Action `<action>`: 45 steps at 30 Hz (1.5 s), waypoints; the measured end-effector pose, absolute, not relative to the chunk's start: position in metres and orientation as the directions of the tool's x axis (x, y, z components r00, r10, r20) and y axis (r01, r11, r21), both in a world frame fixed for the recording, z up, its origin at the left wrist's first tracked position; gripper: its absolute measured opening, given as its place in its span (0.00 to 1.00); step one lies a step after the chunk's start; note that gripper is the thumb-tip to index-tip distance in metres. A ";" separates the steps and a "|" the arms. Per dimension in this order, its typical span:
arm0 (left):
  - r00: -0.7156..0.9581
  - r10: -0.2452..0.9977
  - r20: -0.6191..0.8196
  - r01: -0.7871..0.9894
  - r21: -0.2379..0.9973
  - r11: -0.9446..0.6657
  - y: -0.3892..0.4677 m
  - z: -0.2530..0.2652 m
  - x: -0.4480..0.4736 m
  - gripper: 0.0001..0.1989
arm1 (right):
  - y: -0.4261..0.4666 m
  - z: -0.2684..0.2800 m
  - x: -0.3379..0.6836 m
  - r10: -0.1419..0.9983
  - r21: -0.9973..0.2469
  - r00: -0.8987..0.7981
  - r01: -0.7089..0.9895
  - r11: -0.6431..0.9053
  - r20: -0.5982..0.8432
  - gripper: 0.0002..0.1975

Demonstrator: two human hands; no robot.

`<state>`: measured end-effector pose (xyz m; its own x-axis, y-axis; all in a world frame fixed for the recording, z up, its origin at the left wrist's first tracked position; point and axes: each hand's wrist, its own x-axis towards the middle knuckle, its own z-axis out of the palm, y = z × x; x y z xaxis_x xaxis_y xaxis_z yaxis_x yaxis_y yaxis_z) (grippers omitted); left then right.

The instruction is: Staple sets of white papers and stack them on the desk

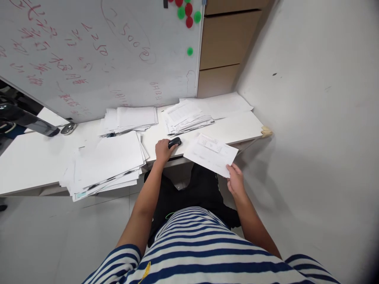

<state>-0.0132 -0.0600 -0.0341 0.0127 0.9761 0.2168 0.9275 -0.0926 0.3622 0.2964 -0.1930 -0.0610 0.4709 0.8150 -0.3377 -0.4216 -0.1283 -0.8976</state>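
Observation:
My left hand (163, 150) is closed around a small black stapler (175, 142) at the front edge of the white table (242, 127). With thumb and fingers, my right hand (236, 179) pinches the lower right corner of a printed paper sheet (211, 153). This sheet is tilted and reaches over the table's front edge, its left end near the stapler. Behind the stapler lies a loose pile of papers (185, 118). To the left of my left hand, a bigger paper stack (109, 161) overhangs the front edge.
Another paper pile (130, 118) lies at the back, below a whiteboard (133, 51) with red writing and round magnets. Large sheets (222, 104) lie at the back right. A dark bottle (32, 122) is at the far left. A white wall (319, 118) bounds the right side.

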 end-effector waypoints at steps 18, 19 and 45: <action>0.230 0.938 0.259 0.823 0.462 -0.329 -0.067 -0.032 -0.031 0.15 | -0.153 -0.051 0.291 0.917 -0.940 0.290 -0.283 -0.192 -0.274 0.14; 0.224 0.940 0.258 0.823 0.466 -0.325 -0.068 -0.032 -0.031 0.15 | -0.153 -0.048 0.292 0.915 -0.940 0.298 -0.286 -0.187 -0.272 0.14; 0.037 0.995 0.095 0.628 0.772 -0.097 -0.046 0.006 -0.013 0.27 | -0.133 -0.045 0.289 0.933 -0.945 0.180 -0.162 -0.285 -0.312 0.17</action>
<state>-0.0132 -0.0461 0.0057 0.0371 0.9948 0.0948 0.6280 -0.0970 0.7721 0.2889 -0.1326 -0.0449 0.1805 0.9327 -0.3123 -0.1620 -0.2850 -0.9447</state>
